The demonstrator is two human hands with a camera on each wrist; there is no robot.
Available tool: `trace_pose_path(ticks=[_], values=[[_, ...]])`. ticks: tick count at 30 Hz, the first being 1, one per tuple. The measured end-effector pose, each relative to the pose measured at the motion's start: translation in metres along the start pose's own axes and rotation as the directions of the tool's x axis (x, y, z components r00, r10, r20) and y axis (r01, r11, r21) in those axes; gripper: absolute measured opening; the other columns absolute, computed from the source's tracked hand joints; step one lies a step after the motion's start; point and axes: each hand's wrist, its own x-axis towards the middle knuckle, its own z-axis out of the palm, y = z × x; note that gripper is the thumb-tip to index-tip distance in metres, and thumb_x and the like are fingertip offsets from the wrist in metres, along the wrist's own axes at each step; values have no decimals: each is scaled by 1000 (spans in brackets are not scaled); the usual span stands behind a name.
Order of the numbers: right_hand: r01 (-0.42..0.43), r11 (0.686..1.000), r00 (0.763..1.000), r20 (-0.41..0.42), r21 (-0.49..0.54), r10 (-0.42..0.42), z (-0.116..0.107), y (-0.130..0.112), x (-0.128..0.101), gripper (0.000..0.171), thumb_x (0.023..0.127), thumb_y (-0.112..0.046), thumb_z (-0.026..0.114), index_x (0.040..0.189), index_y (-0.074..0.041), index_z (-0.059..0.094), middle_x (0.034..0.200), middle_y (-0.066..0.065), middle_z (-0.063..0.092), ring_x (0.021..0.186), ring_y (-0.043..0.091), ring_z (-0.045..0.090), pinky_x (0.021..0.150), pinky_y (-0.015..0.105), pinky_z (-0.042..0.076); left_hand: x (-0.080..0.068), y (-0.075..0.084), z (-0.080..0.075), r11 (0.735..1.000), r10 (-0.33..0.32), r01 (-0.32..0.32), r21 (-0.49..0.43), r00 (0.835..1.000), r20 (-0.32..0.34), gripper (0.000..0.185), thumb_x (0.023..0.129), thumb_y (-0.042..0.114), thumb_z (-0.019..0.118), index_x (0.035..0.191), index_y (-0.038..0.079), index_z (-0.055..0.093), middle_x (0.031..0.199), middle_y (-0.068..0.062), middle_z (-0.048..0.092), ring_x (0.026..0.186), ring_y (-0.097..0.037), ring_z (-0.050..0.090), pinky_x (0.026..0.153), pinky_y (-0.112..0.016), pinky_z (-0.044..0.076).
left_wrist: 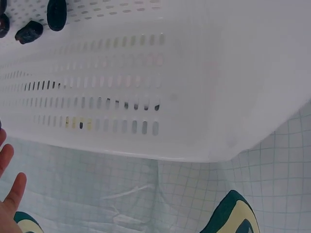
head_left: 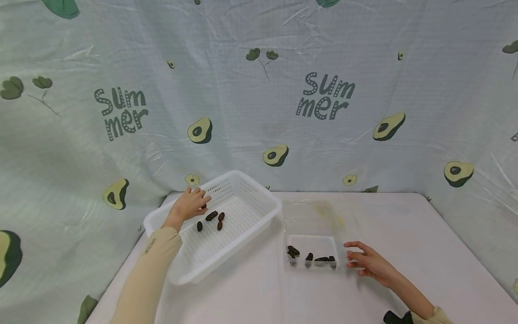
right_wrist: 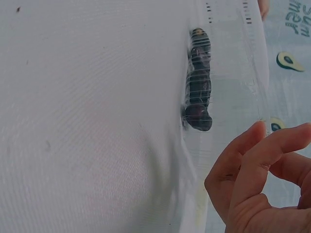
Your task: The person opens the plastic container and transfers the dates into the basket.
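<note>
My left hand (head_left: pixel 189 206) is over the left part of a white perforated plastic basket (head_left: pixel 259 220) and pinches a dark brown date (head_left: pixel 204 206) at its fingertips. Several more dates (head_left: pixel 211 216) lie loose on the basket floor just below that hand. In the left wrist view only a few fingers (left_wrist: pixel 17 187) show at the left edge. To the right stands a clear plastic box (head_left: pixel 311 242) with several dates (head_left: pixel 322 259) along its near side. Beside its right wall my right hand (head_left: pixel 374 265) hovers with loosely bent fingers and nothing in them.
The basket stands tilted at an angle on a white-covered table (head_left: pixel 243 297). The clear box's lid (head_left: pixel 301 211) is raised at the back. Behind the table hangs a pale curtain (head_left: pixel 243 99) printed with avocados. A black strap (head_left: pixel 396 317) is round the right wrist.
</note>
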Motion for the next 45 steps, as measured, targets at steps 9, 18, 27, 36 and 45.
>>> trace_pose_path(ticks=[9,18,27,36,45], values=[[5,1000,1000,6,3,-5,0,-1,0,52,93,-31,43,133,-2,27,95,1,48,80,5,61,54,19,43,-2,0,4,1000,-9,9,14,1000,7,22,79,31,64,87,14,54,76,-4,52,73,-22,50,64,-38,40],[9,1000,1000,8,-3,-9,-1,-1,0,52,93,-31,43,133,-2,27,96,1,48,80,5,60,54,19,43,-3,0,1,1000,-9,9,25,1000,29,22,78,30,65,93,16,55,80,-5,56,76,-22,52,65,-38,41],[5,1000,1000,9,-10,-5,0,0,1,51,94,-31,42,133,-1,27,96,2,48,80,5,60,54,19,44,4,2,-6,999,9,-11,-39,999,-52,18,77,23,66,87,13,55,76,-4,53,72,-21,50,62,-35,40],[0,1000,1000,0,-8,0,1,-1,-1,54,93,-31,43,134,0,25,98,3,49,80,5,61,55,19,44,17,24,-41,985,67,-93,-145,982,-175,16,79,20,65,89,13,55,77,-1,54,72,-18,52,62,-32,40],[-9,1000,1000,-11,8,9,1,1,0,57,92,-31,45,135,-1,24,103,6,48,82,4,61,55,19,44,28,47,-71,976,125,-168,-136,951,-281,17,79,19,64,94,16,57,82,2,58,76,-16,54,67,-31,43]])
